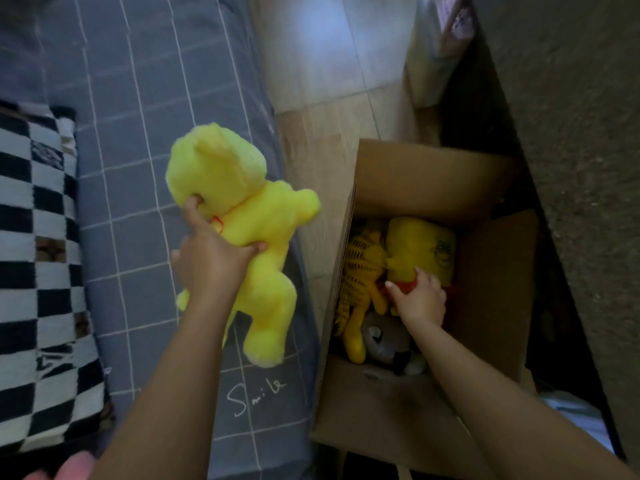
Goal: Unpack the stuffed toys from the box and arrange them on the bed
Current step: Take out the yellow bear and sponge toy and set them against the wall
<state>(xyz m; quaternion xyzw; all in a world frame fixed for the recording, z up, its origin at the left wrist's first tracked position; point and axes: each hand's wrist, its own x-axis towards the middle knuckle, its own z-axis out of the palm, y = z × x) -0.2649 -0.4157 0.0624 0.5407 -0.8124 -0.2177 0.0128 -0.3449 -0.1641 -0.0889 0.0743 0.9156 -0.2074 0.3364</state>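
Yellow plush fills the middle of the view: a yellow bear (242,233) is out of the box (426,188) and held above the bed (138,116), the left hand (211,261) gripping it at the neck and chest, thumb pressed into the head and fingers curled round the body. No toy shows lying on the visible stretch of bed, so I judge the task barely begun.

Inside the box remain at least three: a striped orange cat (360,275), a square yellow toy (422,251) with a printed face, and a grey toy (384,341) nearest the person. The right hand (419,296) reaches in, fingers bent over something red at the yellow toy's lower edge; whether they have closed on it I cannot tell.

The box stands on the floor just right of the bed's edge, flaps raised. The grey checked sheet offers open room far and left; a black-and-white checkered pillow (38,237) takes the left side.
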